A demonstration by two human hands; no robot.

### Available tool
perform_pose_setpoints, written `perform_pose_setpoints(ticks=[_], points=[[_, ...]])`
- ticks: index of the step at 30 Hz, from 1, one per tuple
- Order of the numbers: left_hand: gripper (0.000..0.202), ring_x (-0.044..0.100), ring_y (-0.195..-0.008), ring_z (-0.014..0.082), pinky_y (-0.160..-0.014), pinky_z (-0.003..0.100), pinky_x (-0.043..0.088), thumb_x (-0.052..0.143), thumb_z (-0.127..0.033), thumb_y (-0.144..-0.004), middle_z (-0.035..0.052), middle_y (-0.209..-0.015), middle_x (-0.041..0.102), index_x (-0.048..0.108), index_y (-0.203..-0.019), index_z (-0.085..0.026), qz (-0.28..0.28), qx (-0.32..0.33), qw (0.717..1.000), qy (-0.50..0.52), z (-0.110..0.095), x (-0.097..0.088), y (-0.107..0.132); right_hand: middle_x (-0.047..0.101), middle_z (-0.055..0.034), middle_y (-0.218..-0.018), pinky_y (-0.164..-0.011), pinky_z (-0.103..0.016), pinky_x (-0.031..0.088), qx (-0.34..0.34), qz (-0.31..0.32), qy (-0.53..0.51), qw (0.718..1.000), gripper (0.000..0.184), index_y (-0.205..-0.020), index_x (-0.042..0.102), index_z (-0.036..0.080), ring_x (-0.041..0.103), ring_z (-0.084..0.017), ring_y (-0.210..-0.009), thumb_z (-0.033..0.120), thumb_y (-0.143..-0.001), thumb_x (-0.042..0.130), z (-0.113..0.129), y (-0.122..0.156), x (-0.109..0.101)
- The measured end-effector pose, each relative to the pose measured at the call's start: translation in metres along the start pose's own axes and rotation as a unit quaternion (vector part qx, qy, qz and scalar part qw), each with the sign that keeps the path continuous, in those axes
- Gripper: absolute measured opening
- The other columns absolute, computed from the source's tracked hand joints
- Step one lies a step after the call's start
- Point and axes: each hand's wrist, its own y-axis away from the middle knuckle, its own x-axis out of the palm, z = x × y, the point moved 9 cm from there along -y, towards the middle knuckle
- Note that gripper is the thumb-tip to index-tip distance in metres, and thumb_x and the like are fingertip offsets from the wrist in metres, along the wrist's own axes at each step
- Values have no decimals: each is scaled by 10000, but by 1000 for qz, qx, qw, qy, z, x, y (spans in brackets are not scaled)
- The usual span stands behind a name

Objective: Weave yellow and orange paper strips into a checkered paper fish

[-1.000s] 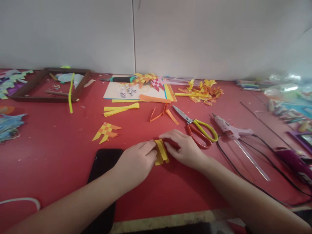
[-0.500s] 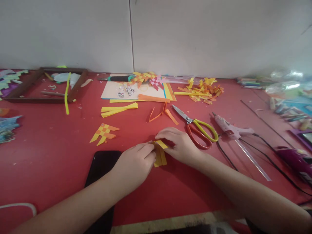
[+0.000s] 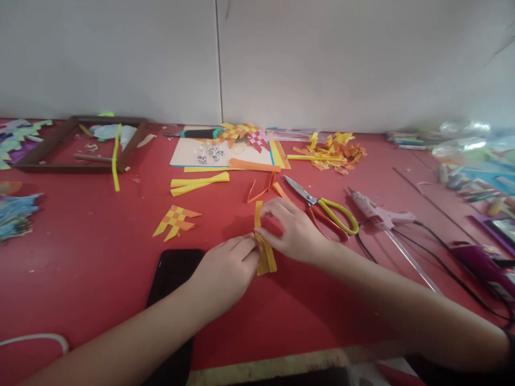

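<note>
Yellow paper strips hang between my hands above the red table. My left hand pinches them from the left, its fingertips partly covering them. My right hand is at their upper right, with thumb and fingers curled around one strip end that points up and away. Just left of my hands lies a woven orange and yellow paper fish. A black phone rests partly under my left forearm. Scissors with one yellow and one red handle lie beyond my right hand.
Yellow strips and orange strips lie ahead. Behind them are paper sheets and a heap of paper scraps. A pink glue gun with its cord is on the right. A brown frame stands far left.
The upper strip, folded over toward the right before, now stands out straight away from me. My right hand has shifted slightly with it; my left hand keeps its pinch.
</note>
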Motion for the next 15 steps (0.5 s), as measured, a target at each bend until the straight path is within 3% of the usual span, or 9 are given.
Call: perform_pose_setpoints(ticks=[6, 11, 15], points=[[285, 677, -1054, 277, -905, 426, 595, 431, -99, -938, 143, -1074, 709, 664, -1101, -80, 21, -13, 1000, -5, 0, 3, -1, 721, -61, -928, -831, -364, 538, -102, 34, -13, 994, 155, -996, 623, 202, 622, -199, -888, 122, -910, 522, 19, 21, 5], [252, 678, -1028, 277, -884, 431, 605, 462, -112, -936, 135, -1057, 707, 680, -1061, -88, 16, -27, 999, 16, 2, -2, -1, 726, -75, -943, -823, -370, 559, -102, 46, -24, 993, 210, -1013, 635, 184, 636, -201, -897, 72, -894, 505, 16, 24, 15], [221, 662, -1048, 291, -939, 448, 582, 505, -112, -921, 133, -1031, 709, 701, -1015, -70, -3, -13, 1000, 9, 0, -7, -3, 727, -68, -962, -816, -349, 566, -65, 31, -47, 996, 187, -1042, 644, 205, 652, -197, -921, 128, -901, 548, 9, 23, 8]])
